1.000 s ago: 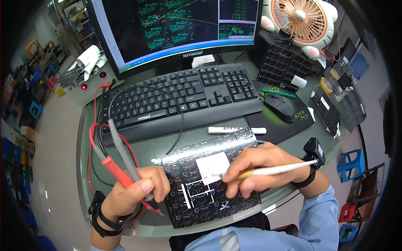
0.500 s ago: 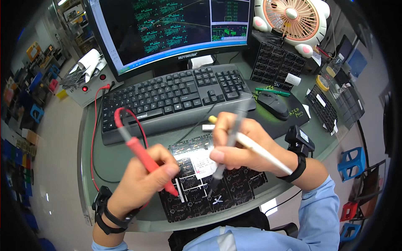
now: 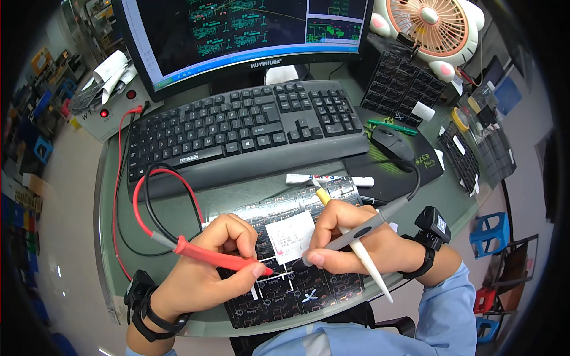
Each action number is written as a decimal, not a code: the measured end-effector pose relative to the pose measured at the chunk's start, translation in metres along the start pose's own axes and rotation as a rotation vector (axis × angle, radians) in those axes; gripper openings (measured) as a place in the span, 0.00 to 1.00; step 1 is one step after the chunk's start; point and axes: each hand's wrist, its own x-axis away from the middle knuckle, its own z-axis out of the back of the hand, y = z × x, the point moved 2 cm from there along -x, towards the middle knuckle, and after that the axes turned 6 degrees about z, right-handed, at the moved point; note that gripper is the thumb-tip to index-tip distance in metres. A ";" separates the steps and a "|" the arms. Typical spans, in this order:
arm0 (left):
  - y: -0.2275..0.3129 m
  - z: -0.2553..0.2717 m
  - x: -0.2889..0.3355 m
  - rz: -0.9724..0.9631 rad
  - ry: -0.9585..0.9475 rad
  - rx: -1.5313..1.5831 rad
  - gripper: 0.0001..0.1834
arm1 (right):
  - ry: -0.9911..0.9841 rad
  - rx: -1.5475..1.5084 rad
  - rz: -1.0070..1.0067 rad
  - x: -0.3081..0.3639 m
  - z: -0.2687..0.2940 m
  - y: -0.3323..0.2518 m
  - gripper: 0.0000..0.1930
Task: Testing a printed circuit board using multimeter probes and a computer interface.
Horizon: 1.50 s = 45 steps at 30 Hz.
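Observation:
My left hand (image 3: 217, 270) grips a red test probe (image 3: 217, 254), its tip pointing down and right at a black circuit board panel (image 3: 332, 291). In my right hand (image 3: 395, 252) is a grey test probe (image 3: 381, 218), slanting down to the left, its dark tip near the red one over the board. The same hand also holds a slim white-handled tool (image 3: 373, 275) with a yellow collar, crossing the grey probe; its kind is unclear. A white paper slip (image 3: 288, 237) with handwriting lies on the panel between my hands. Whether the tips touch the board is too small to tell.
Behind the panel lie a white marker (image 3: 350, 180) and a black keyboard (image 3: 237, 133), with a monitor (image 3: 237, 29) beyond. A mouse (image 3: 392, 144) sits on its pad to the right. Red and black leads (image 3: 119, 196) loop from a grey box (image 3: 113, 121) at left.
Both probe tips have come close together over the board. My right hand has moved down and right, and its grey probe has tilted over. The view has shifted a little.

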 end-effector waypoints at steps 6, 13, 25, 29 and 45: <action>-0.004 0.000 0.001 -0.016 -0.010 -0.035 0.13 | -0.034 0.079 0.067 0.001 -0.004 0.001 0.12; -0.004 0.000 -0.002 -0.028 0.001 -0.046 0.12 | -0.032 0.104 0.094 -0.003 -0.003 0.001 0.11; -0.006 -0.002 0.002 -0.040 -0.038 -0.042 0.11 | -0.087 0.229 0.117 0.004 -0.006 -0.005 0.10; 0.000 0.004 0.005 -0.013 -0.010 -0.004 0.12 | -0.087 0.221 0.144 0.004 -0.007 -0.005 0.10; -0.001 0.010 0.004 -0.078 -0.017 0.025 0.12 | -0.077 0.257 0.153 0.003 -0.008 -0.004 0.10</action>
